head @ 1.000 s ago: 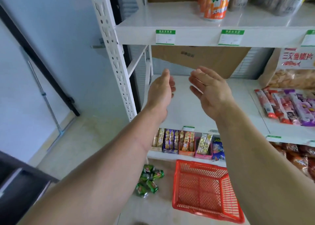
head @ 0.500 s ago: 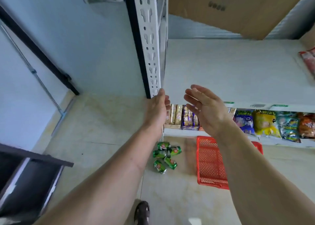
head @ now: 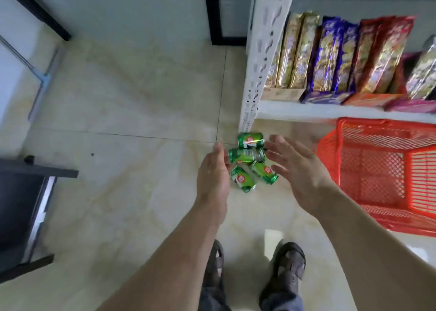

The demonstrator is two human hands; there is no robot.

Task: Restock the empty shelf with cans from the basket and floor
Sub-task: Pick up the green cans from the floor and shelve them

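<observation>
Both hands empty, fingers straight and spread. Left hand (head: 213, 176) edge-on, palm facing inward, at 9 o'clock of the cans (head: 251, 161); right hand (head: 298, 169) palm down and inward at 3 o'clock of them. Whether either touches a can cannot be told from this angle; they appear to hover above. Four green cans lie on their sides on the floor (head: 132, 103), bunched and touching, at the foot of the upright (head: 262, 58). Two lie crosswise at 12, two splay diagonally at 6. Basket (head: 382, 169) sits at 3 o'clock of the right hand, red, no cans visible in the part shown. Snack packs (head: 335, 53) fill the low shelf at 1 o'clock. Judgement: step in hand is a two-handed scoop. Cans on their sides will roll, so close both palms inward together against the outer cans, pinning the bunch. Four at once looks risky; taking two per trip, one per hand wrapped round the barrel, seems safer. Target shelf out of view.
</observation>
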